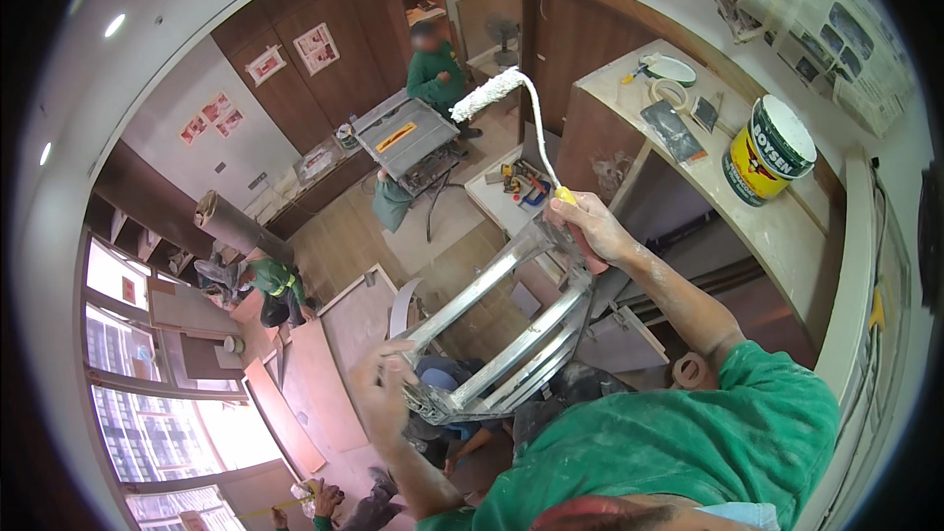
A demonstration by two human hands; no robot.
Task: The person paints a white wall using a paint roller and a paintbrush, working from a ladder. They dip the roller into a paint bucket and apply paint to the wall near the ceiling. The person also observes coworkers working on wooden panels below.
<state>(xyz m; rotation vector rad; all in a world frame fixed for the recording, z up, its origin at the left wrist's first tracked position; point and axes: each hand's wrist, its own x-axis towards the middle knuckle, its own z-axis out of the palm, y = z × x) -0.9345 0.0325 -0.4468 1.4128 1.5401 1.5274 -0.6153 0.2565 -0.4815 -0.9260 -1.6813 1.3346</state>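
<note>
My right hand (pixel 596 228) is closed round the handle of a paint roller (pixel 490 94). Its white, paint-covered sleeve points up and to the left on a bent wire frame, clear of any surface. Just below this hand is the top of an aluminium stepladder (pixel 531 346); whether the hand touches it I cannot tell. At the ladder's left end, my left hand (pixel 382 385) is raised with loosely bent fingers apart and nothing visible in them. It is slightly blurred, and contact with the ladder is unclear.
At right, a ledge (pixel 723 172) bears a paint bucket (pixel 769 150), tape roll (pixel 669 94) and flat scrapers (pixel 673 131). A table saw (pixel 405 141) stands beyond the ladder, near a standing person (pixel 436 76). Another person (pixel 278 285) crouches left by boards (pixel 313 379); others are below.
</note>
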